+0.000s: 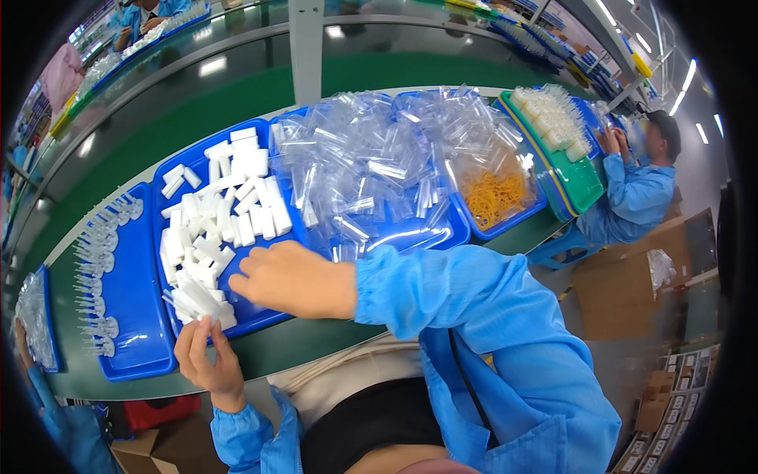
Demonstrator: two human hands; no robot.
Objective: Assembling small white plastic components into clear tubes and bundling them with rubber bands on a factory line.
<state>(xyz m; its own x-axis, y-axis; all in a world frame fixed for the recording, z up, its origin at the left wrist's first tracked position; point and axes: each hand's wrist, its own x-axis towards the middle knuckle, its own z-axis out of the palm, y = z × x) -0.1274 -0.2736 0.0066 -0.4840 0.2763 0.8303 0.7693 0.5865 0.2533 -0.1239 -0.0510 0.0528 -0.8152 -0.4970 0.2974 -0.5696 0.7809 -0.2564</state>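
My left hand (208,359) is at the near edge of a blue tray (264,316), its thumb and fingertips pinched on a whitish plastic piece with thin prongs (193,299). Blur hides that piece's exact kind. Over the same tray, my right hand (288,280) reaches in from the right, palm down. Its bent fingers are a little apart, with nothing visible between them. White rectangular blocks (225,209) lie heaped in the tray, just beyond both hands.
To the left, a blue tray (138,316) carries a row of clear pronged parts (99,268). On the right are clear plastic sleeves (355,150), yellow rubber bands (496,197), and a green tray (580,186) with whitish parts (553,118). A co-worker (636,182) sits at far right.
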